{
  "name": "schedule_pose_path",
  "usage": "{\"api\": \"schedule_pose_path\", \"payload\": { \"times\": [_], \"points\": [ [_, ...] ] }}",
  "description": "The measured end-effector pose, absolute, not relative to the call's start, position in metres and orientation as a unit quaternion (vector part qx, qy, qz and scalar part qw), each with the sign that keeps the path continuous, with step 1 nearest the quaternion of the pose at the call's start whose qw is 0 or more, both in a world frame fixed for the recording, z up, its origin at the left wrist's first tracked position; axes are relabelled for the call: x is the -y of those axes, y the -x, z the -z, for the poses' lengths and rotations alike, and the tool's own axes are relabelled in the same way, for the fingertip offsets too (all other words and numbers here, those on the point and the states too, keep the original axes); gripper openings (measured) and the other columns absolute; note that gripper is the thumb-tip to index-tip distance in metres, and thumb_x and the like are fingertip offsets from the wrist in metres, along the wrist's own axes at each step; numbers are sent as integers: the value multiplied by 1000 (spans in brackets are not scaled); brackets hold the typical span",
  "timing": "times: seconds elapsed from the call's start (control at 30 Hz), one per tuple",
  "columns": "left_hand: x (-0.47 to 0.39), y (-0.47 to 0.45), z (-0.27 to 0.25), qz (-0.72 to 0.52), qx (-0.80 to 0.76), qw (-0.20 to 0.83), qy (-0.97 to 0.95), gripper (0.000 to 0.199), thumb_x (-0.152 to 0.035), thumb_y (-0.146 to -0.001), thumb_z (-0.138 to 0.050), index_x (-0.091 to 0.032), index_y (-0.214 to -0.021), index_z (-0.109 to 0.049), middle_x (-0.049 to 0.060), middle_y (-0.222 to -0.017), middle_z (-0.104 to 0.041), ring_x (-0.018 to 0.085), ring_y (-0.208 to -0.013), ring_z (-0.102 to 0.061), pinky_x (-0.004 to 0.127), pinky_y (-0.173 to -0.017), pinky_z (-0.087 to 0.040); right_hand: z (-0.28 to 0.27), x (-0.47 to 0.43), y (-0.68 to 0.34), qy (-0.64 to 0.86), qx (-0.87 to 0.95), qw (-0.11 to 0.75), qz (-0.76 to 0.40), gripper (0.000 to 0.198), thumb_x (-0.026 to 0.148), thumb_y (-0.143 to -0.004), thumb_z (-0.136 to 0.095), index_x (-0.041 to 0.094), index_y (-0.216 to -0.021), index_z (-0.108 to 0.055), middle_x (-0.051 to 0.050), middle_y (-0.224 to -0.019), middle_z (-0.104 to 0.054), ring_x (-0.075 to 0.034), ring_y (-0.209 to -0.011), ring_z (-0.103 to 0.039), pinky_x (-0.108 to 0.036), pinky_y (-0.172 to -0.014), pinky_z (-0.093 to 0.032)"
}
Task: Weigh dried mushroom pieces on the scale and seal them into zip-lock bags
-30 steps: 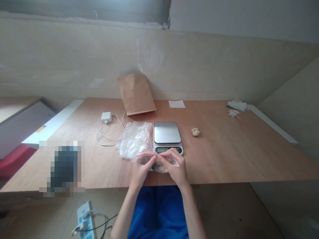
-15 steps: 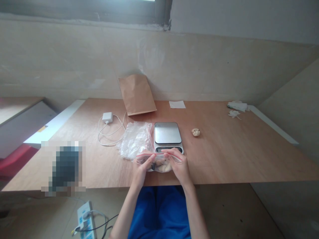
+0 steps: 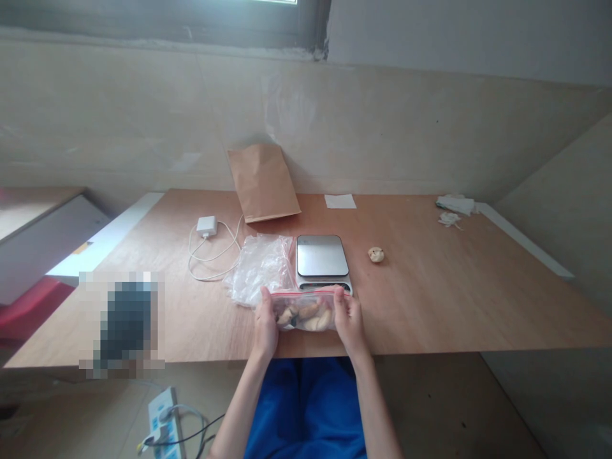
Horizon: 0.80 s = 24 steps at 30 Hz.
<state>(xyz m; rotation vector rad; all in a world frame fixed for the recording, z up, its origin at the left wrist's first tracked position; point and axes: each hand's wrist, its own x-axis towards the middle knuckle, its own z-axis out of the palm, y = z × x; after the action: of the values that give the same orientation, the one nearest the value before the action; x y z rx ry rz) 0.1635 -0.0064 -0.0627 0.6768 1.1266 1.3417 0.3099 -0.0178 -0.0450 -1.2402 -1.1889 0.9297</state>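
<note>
On the floor at left lies a power strip (image 3: 173,429), its near end cut off. Over the near edge of the table (image 3: 459,287), the left hand (image 3: 266,326) and right hand (image 3: 351,324) grip opposite ends of a zip bag (image 3: 308,310); inside it are tan lumps and a dark bit too small to identify. The bag blocks part of the display of the scale (image 3: 322,256) just beyond. Clear bags (image 3: 262,268) lie beside the scale, a blurred-out object (image 3: 125,322) farther left, a pale lump (image 3: 376,255) to the right. Behind are a charger (image 3: 206,226), a paper bag (image 3: 265,183), its contents hidden, and a white card (image 3: 340,201).
</note>
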Motion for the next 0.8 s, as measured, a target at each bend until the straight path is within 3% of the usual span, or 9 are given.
{"api": "schedule_pose_path", "payload": {
  "times": [0.1, 0.33, 0.57, 0.8],
  "points": [
    [5, -165, 58, -577, -477, 611, -257, 64, -67, -80, -32, -12, -92, -63, 12, -94, -69, 23, -96, -64, 32, -76, -53, 44, 19, -313, 517, 486, 561, -427, 56, 58, -88, -26, 20, -81, -67, -8, -74, -70, -20, -69, -66, -29, -66, -53],
    [5, -167, 52, -599, -457, 613, -238, 63, -66, -77, -40, -11, -95, -63, 13, -103, -67, 24, -108, -58, 34, -86, -50, 47, 18, -314, 559, 490, 552, -377, 54, 60, -87, -30, 21, -70, -64, -8, -65, -69, -21, -66, -65, -30, -64, -53],
    [4, -164, 52, -562, -405, 638, -335, 74, -68, -81, -19, -14, -94, -67, 12, -94, -68, 22, -93, -61, 33, -79, -48, 28, 13, -327, 592, 442, 572, -356, 59, 62, -86, -29, 20, -66, -64, -6, -59, -66, -19, -57, -63, -29, -59, -49],
    [4, -161, 50, -549, -412, 598, -413, 59, -55, -86, -27, -14, -87, -69, 9, -80, -66, 18, -76, -56, 29, -74, -43, -20, -57, -416, 651, 312, 666, -187, 58, 65, -81, -33, 16, -59, -54, -6, -52, -61, -15, -51, -59, -26, -52, -43]
  ]
}}
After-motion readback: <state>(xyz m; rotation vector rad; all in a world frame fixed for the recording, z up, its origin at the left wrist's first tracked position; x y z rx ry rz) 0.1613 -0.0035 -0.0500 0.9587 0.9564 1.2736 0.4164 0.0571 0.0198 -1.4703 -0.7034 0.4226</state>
